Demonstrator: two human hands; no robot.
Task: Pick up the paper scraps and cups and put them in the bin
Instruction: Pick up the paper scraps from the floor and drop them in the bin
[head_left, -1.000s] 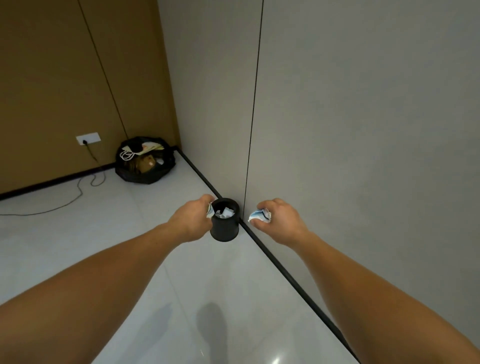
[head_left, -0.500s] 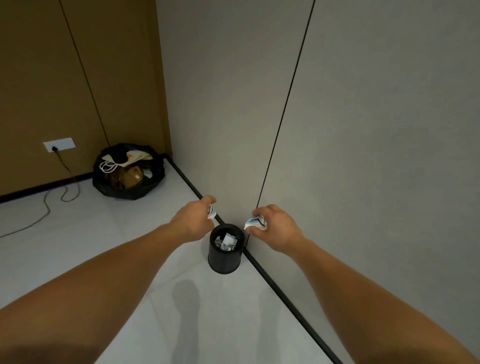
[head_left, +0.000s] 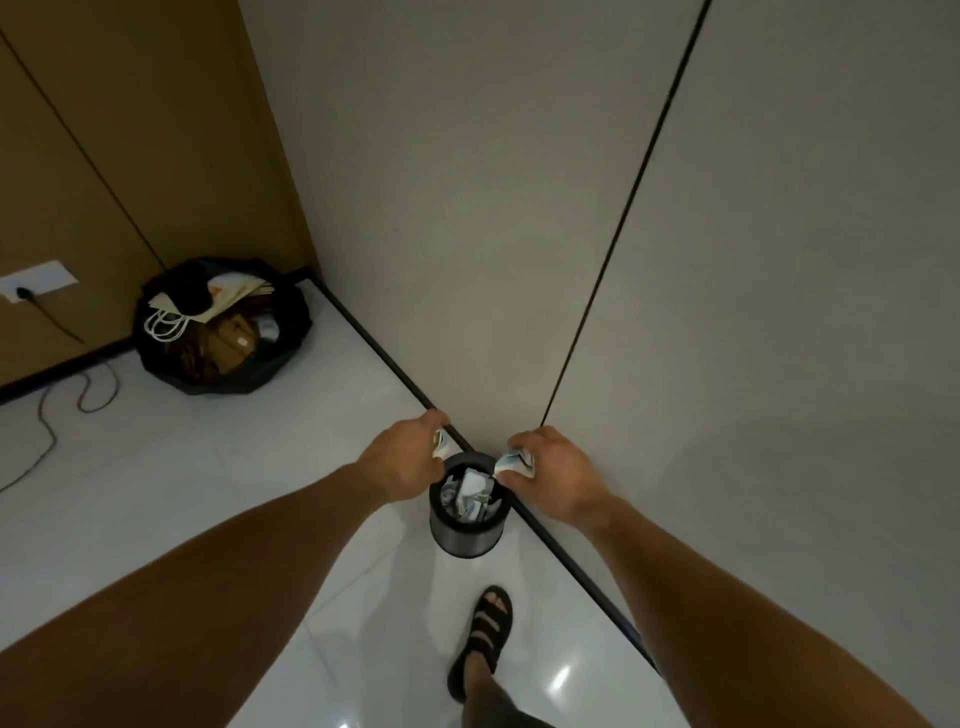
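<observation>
You've closed on the bin (head_left: 464, 540): left hand (head_left: 402, 460) pinching a paper scrap (head_left: 440, 445) beside its rim, right hand (head_left: 555, 472) clutching a crumpled wad (head_left: 513, 462) over its rim. Both look ready to drop.

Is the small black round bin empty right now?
No, crumpled white paper scraps lie inside the small black round bin.

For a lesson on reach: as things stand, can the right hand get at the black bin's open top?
Probably yes. The right hand, gripping a paper scrap, is at the bin rim; the top is uncovered, and the left hand holds its scrap at the opposite side.
</observation>
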